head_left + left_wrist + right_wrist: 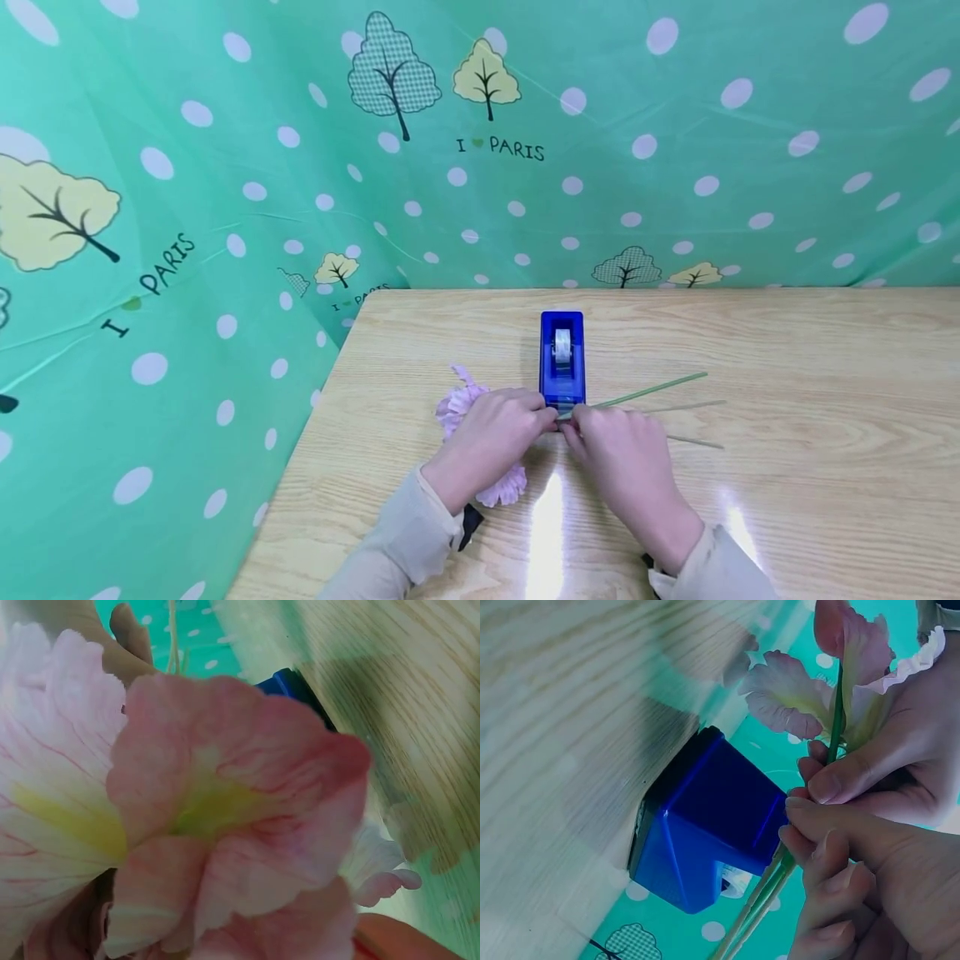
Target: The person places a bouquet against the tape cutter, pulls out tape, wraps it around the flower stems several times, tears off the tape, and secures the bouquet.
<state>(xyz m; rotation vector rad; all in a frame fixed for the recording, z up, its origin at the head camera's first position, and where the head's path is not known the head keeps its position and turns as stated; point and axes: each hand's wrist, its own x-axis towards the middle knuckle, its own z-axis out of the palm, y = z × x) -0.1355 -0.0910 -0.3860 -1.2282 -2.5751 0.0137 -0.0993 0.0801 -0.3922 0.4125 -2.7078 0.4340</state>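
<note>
Pale pink artificial flowers (455,407) with thin stems (656,388) lie crosswise between my hands, blooms to the left and stem ends fanning out to the right. My left hand (495,433) pinches the stems just below the blooms. Right beside it my right hand (633,458) grips the same bundle between thumb and fingers. In the right wrist view both thumbs press the stems close to the front end of a blue tape dispenser (712,802). Large petals (240,810) fill most of the left wrist view and hide the left fingers.
The dispenser holds a roll of clear tape (562,345) and stands on the wood-grain table (825,375), just beyond my hands. Behind and to the left hangs a green dotted cloth (630,75) with printed trees.
</note>
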